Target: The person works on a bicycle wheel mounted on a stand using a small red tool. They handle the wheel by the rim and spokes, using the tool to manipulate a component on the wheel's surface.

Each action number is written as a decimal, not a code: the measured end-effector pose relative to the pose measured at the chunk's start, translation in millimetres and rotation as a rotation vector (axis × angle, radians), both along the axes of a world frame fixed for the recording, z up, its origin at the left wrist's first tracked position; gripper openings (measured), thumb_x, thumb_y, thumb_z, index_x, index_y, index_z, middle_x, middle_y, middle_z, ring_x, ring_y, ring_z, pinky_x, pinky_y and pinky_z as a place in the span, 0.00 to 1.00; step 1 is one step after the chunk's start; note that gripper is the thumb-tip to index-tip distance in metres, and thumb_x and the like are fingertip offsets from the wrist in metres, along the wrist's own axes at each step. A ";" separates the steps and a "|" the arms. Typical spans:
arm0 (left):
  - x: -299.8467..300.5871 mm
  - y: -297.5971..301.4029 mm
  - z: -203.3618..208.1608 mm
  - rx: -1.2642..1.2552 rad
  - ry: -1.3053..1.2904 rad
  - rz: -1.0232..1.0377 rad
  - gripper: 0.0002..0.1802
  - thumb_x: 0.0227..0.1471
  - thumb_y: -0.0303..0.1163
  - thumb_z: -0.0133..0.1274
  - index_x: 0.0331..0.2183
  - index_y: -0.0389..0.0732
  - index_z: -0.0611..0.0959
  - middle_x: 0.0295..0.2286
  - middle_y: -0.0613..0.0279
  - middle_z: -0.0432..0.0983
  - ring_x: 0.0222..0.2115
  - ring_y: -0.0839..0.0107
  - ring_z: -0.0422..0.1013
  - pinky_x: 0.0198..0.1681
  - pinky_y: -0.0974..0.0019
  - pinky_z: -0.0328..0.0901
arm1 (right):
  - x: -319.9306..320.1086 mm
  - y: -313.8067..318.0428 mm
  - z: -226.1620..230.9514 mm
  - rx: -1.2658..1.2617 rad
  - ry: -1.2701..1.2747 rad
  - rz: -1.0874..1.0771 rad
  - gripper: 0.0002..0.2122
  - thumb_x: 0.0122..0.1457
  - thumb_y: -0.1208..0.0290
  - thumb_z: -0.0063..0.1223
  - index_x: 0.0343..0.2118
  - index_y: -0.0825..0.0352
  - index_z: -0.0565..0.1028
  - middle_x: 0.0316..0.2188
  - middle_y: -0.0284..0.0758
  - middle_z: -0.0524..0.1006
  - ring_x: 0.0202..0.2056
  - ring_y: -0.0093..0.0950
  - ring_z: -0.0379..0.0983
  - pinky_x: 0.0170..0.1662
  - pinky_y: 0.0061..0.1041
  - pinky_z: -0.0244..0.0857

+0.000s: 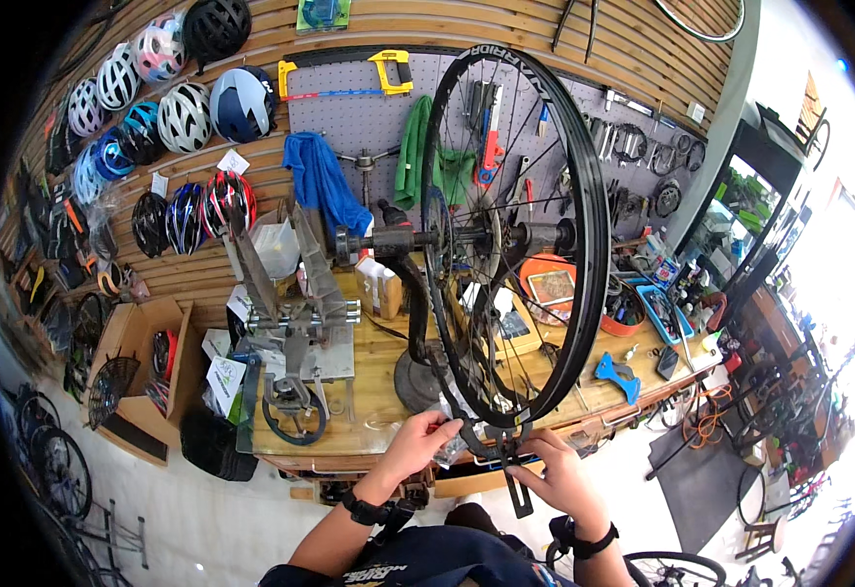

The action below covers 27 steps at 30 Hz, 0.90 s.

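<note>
A bicycle wheel (pixel 599 225) with a black rim and thin spokes stands upright in a black truing stand (pixel 414 303), held at its axle. Below the rim's lowest part is the stand's black caliper (pixel 491 442), from which a slotted bracket (pixel 522 497) hangs toward me. My left hand (pixel 414 448) pinches the caliper's left side between thumb and fingers; a crumpled clear plastic bag (pixel 453 452) shows beside it. On the other side, my right hand (pixel 558 477) is closed at the top of the slotted bracket, thumb against it. Its fingertips are partly hidden.
The wooden workbench (pixel 369 430) carries a metal fixture (pixel 315 342), a blue tool (pixel 617 378), a phone (pixel 667 362) and trays of parts (pixel 664 311). Helmets (pixel 184 117) and a pegboard of tools (pixel 349 117) cover the wall. A cardboard box (pixel 134 362) stands left.
</note>
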<state>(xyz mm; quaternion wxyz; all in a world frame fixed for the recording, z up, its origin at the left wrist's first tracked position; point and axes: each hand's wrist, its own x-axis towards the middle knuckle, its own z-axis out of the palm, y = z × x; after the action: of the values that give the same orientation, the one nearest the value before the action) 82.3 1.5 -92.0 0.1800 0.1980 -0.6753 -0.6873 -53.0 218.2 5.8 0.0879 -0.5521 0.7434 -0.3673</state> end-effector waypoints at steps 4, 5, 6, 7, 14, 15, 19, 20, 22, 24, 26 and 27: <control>1.3 1.1 5.6 0.021 -0.029 -0.007 0.18 0.60 0.42 0.55 0.28 0.35 0.79 0.20 0.71 0.69 0.22 0.81 0.63 0.26 0.74 0.59 | -1.3 -2.3 -3.8 0.020 -0.025 0.007 0.15 0.51 0.68 0.65 0.36 0.73 0.76 0.37 0.42 0.76 0.38 0.42 0.76 0.41 0.34 0.71; 0.6 0.6 6.1 0.017 -0.037 -0.008 0.18 0.60 0.42 0.55 0.28 0.35 0.79 0.20 0.71 0.69 0.22 0.82 0.63 0.26 0.74 0.59 | -2.7 -2.9 -4.4 0.026 -0.041 0.008 0.15 0.51 0.68 0.65 0.37 0.73 0.76 0.37 0.42 0.76 0.38 0.42 0.76 0.41 0.34 0.71; -0.2 0.8 6.5 0.027 -0.035 -0.002 0.18 0.60 0.42 0.55 0.28 0.36 0.78 0.20 0.71 0.69 0.22 0.82 0.63 0.26 0.74 0.59 | -4.3 -3.2 -5.2 0.031 -0.026 0.009 0.15 0.52 0.68 0.65 0.37 0.73 0.76 0.37 0.42 0.76 0.38 0.42 0.76 0.42 0.34 0.71; 0.9 2.1 5.1 0.037 -0.038 0.002 0.18 0.60 0.42 0.55 0.27 0.36 0.78 0.20 0.71 0.69 0.22 0.82 0.63 0.26 0.73 0.59 | -4.4 -2.5 -7.9 0.036 -0.016 0.010 0.15 0.52 0.68 0.65 0.38 0.73 0.76 0.37 0.42 0.76 0.38 0.42 0.76 0.42 0.34 0.71; 1.5 0.1 -1.8 0.060 -0.029 0.003 0.18 0.60 0.42 0.55 0.27 0.36 0.78 0.20 0.71 0.69 0.22 0.82 0.62 0.25 0.74 0.59 | 3.0 -2.1 -5.9 -0.008 -0.090 -0.020 0.15 0.53 0.69 0.64 0.39 0.73 0.76 0.39 0.41 0.75 0.40 0.40 0.78 0.42 0.32 0.72; 0.8 -1.1 -0.6 0.056 -0.023 0.005 0.18 0.60 0.42 0.55 0.27 0.36 0.78 0.20 0.71 0.69 0.22 0.82 0.62 0.25 0.74 0.59 | 2.6 -2.8 -4.9 -0.012 -0.082 -0.024 0.15 0.53 0.69 0.64 0.39 0.73 0.76 0.39 0.41 0.75 0.40 0.40 0.78 0.42 0.32 0.72; -0.7 2.1 5.2 0.079 -0.031 0.000 0.18 0.60 0.42 0.55 0.27 0.36 0.77 0.20 0.71 0.68 0.22 0.82 0.62 0.25 0.74 0.58 | 2.5 3.2 -10.0 -0.004 -0.105 -0.043 0.15 0.53 0.70 0.64 0.39 0.73 0.76 0.40 0.41 0.75 0.40 0.39 0.78 0.43 0.31 0.72; -0.3 2.8 7.5 0.084 -0.032 0.000 0.18 0.60 0.42 0.55 0.27 0.36 0.77 0.20 0.71 0.68 0.22 0.82 0.62 0.25 0.74 0.58 | 2.0 4.2 -10.6 -0.007 -0.116 -0.046 0.15 0.53 0.70 0.64 0.39 0.73 0.76 0.41 0.41 0.75 0.40 0.39 0.78 0.43 0.31 0.72; 0.6 3.2 4.6 0.089 -0.017 0.005 0.18 0.60 0.42 0.55 0.27 0.36 0.77 0.20 0.72 0.68 0.22 0.82 0.61 0.25 0.74 0.57 | 3.4 5.1 -10.8 -0.018 -0.134 -0.039 0.14 0.52 0.72 0.64 0.40 0.74 0.76 0.41 0.42 0.75 0.40 0.38 0.78 0.43 0.30 0.72; 0.1 3.9 1.1 0.084 -0.011 0.025 0.18 0.60 0.42 0.55 0.26 0.36 0.76 0.19 0.72 0.67 0.22 0.82 0.60 0.24 0.73 0.57 | 4.7 5.4 -11.2 -0.024 -0.169 -0.038 0.15 0.52 0.74 0.64 0.41 0.74 0.76 0.41 0.42 0.75 0.40 0.36 0.77 0.44 0.29 0.72; -0.7 2.8 6.4 0.090 -0.011 0.006 0.19 0.60 0.42 0.55 0.26 0.36 0.76 0.19 0.72 0.67 0.22 0.82 0.60 0.24 0.73 0.57 | 4.3 4.7 -13.4 -0.057 -0.131 -0.039 0.14 0.53 0.72 0.64 0.40 0.74 0.76 0.41 0.41 0.75 0.40 0.38 0.78 0.43 0.30 0.72; 0.0 2.9 7.3 0.093 -0.010 -0.004 0.19 0.60 0.42 0.55 0.25 0.36 0.76 0.19 0.72 0.67 0.22 0.82 0.60 0.24 0.73 0.57 | 5.3 6.2 -13.5 -0.047 -0.108 -0.054 0.15 0.52 0.73 0.64 0.41 0.73 0.76 0.41 0.41 0.75 0.40 0.37 0.78 0.43 0.30 0.72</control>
<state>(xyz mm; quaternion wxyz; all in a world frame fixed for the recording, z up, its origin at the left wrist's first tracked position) 82.2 4.5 -84.7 0.1659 0.2085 -0.6439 -0.7172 -47.7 224.3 -7.7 0.1050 -0.5129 0.7435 -0.4161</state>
